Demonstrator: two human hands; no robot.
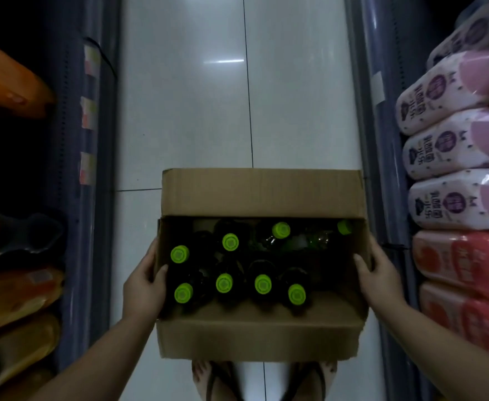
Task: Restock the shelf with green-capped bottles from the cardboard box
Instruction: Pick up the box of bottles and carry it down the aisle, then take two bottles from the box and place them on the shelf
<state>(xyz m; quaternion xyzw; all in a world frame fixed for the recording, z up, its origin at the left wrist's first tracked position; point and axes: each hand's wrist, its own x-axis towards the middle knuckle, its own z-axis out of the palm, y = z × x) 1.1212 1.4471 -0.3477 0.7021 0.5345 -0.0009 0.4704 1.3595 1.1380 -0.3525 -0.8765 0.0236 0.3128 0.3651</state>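
The main risk I see is that the cardboard box (259, 334) tips or slips, because it is carried only by its two side walls and the load inside is not even: six green-capped bottles (224, 283) stand upright toward the near and left part, while two more lie on their sides at the far right, so the weight could shift and roll if the box leans. The side walls are thin cardboard and may bend inward under the grip. The left hand (145, 287) grasps the left wall, its thumb hooked over the rim to the inside, just beside the nearest left cap, and its fingers (150, 254) are wrapped on the outer face. The right hand (377, 277) grasps the right wall the same way, thumb at the rim and fingers outside. The box is between both hands, above the floor (185, 111) of the narrow aisle, and the bottles all sit inside it, between the two thumbs. No bottle is touched directly. The shelves (382, 169) stand close on both sides, so a swing of the box could also knock the stacked packs (445, 151) beside the right fingers
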